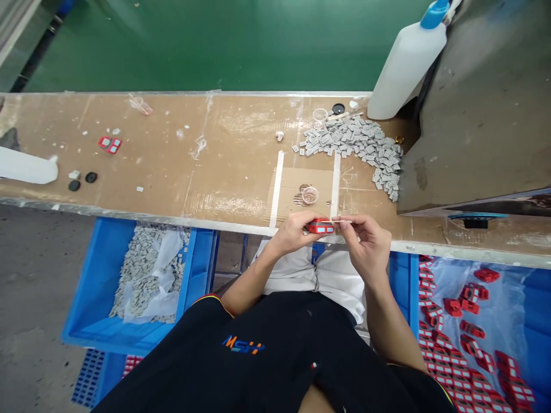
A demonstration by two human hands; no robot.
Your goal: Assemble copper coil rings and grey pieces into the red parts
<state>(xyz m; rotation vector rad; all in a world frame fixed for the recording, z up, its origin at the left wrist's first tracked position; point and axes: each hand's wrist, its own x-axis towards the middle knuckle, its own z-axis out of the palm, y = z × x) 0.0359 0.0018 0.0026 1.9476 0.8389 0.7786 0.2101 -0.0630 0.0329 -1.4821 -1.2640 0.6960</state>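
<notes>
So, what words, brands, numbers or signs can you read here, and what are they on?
"MSH", as best the stylised letters read: on the dark shirt.
Small grey pieces: any marks are too small to read.
Held red piece: nothing readable.

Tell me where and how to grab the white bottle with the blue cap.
Probably best around the middle of the white bottle, coming from the left: its body is tall and fairly straight-sided, the metal casing crowds its right, and the grey pieces lie near its base.
</notes>
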